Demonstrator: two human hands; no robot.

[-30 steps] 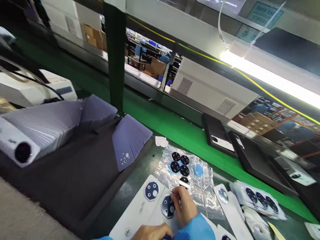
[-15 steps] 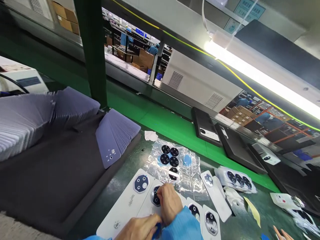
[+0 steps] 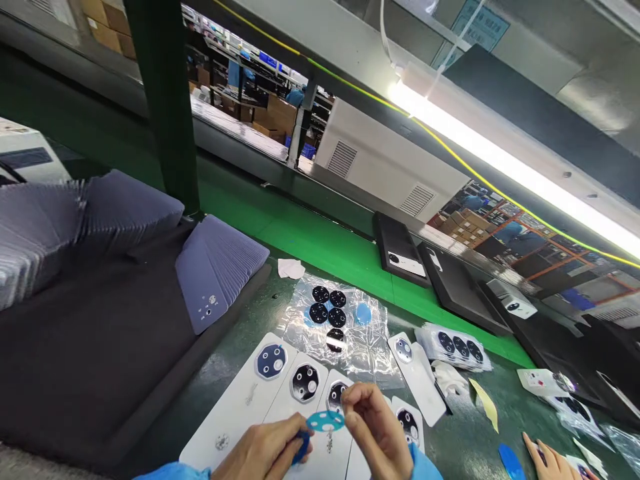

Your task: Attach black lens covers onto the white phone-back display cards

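My left hand [image 3: 265, 448] is closed on dark blue film [image 3: 301, 448], partly hidden by its fingers. A lighter blue round film with holes [image 3: 326, 421] spans the gap between my hands. Its right edge meets the pinched thumb and forefinger of my right hand [image 3: 377, 430], and its left edge is by my left fingertips. Below lie several white phone back panels [image 3: 225, 407] side by side, each bearing a dark, faceted camera lens cover [image 3: 305, 383]. My right hand partly hides the panels on the right.
A clear plastic sheet [image 3: 373, 350] carries several black round lens covers [image 3: 319, 313]. Purple-grey panels [image 3: 220, 260] stand fanned in a black foam tray [image 3: 100, 360]. Bagged covers [image 3: 453, 347] and a loose white panel [image 3: 417, 380] lie right. Another person's hand [image 3: 550, 460] is at lower right.
My right hand has come off the second panel's lens cover and moved right. The light blue film now shows between my hands. The whole view has shifted slightly.
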